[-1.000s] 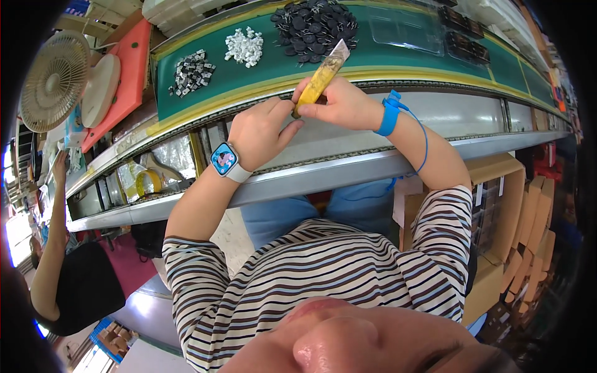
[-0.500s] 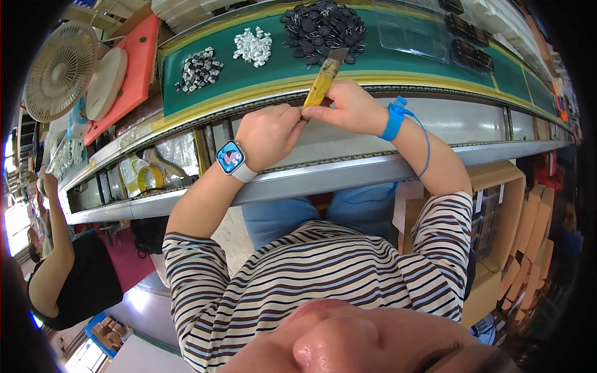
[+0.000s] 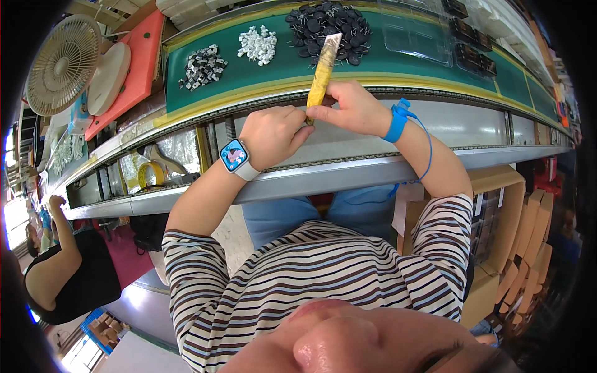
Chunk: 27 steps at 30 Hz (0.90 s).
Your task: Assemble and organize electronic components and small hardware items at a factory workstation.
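Note:
A knife (image 3: 322, 78) with a worn yellow, tape-wrapped handle and a broad pale blade stands point-up over the near edge of the bench. My right hand (image 3: 357, 110), with a blue strap at its wrist, pinches the lower handle between thumb and fingers. Curled beside the handle's bottom end is my left hand (image 3: 272, 133), wearing a watch. Its fingers are closed, and whatever they hold is hidden. Beyond the blade lies a heap of black disc parts with wire leads (image 3: 320, 28). Farther left are a pile of small white parts (image 3: 257, 45) and a pile of black-and-silver parts (image 3: 203, 67).
The green work surface (image 3: 289, 71) has a metal rail (image 3: 336, 177) along its front. Clear plastic trays (image 3: 413, 37) and black components (image 3: 472, 50) sit at right. A fan (image 3: 62, 68) stands left. Cardboard boxes (image 3: 491, 236) are by my right side; another person (image 3: 68, 273) works at left.
The knife has turned more upright, its blade's pale face now showing. My left thumb has lowered away from the handle slightly. At left, the other person's arm has shifted.

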### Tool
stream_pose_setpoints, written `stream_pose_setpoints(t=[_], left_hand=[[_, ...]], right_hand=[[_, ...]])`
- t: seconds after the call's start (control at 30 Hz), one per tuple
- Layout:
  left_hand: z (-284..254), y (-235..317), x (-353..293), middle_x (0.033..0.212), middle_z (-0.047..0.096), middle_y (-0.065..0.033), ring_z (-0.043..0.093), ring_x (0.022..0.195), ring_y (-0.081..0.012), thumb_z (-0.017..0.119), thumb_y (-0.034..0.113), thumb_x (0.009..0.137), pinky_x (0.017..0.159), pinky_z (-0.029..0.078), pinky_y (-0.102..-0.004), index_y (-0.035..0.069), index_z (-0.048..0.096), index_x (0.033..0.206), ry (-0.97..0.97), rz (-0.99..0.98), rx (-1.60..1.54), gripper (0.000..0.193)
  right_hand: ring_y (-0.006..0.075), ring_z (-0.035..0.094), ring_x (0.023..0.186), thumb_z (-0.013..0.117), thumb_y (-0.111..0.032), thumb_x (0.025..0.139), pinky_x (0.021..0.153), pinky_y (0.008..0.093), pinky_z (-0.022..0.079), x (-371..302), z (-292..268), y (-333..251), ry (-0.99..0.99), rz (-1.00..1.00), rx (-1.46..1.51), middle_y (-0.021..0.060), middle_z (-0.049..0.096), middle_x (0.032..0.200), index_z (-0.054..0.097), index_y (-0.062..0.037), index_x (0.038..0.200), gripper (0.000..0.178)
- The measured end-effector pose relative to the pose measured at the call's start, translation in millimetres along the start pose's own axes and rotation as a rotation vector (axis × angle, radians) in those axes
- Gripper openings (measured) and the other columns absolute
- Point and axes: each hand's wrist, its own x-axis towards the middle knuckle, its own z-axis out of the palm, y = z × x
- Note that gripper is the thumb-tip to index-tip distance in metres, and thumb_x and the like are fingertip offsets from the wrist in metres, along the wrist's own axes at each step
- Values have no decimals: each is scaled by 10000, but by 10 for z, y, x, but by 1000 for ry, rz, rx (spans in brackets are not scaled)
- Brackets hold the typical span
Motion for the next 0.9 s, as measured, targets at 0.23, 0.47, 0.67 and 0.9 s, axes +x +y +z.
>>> stream_pose_setpoints(t=[0.23,0.47,0.67,0.9], left_hand=[[20,-20,6,654,545,-73,563,596,-250,594,208,735,502,451,-350,58,525,746,20,-6,-2,165],[-29,11,25,658,533,-85,548,594,-258,617,180,724,518,437,-349,41,545,767,-34,4,-39,163],[-2,12,18,723,555,-71,567,639,-247,593,228,739,529,459,-339,52,548,771,14,26,-29,185],[-27,21,46,835,546,-79,568,705,-244,618,182,708,562,473,-328,48,556,845,105,54,-49,202]], right_hand=[[188,573,658,623,-183,750,601,276,456,0,23,24,-19,-44,13,106,601,777,541,-18,942,266],[186,556,618,625,-212,754,551,282,439,3,-7,-16,-10,-62,-69,94,584,701,544,-17,804,217],[158,525,610,616,-178,765,557,271,423,-1,-22,-33,-34,-39,-130,72,558,675,523,-17,757,187],[111,516,667,604,-103,778,611,248,435,-11,-24,-42,43,-42,10,41,560,737,512,-12,872,160]])
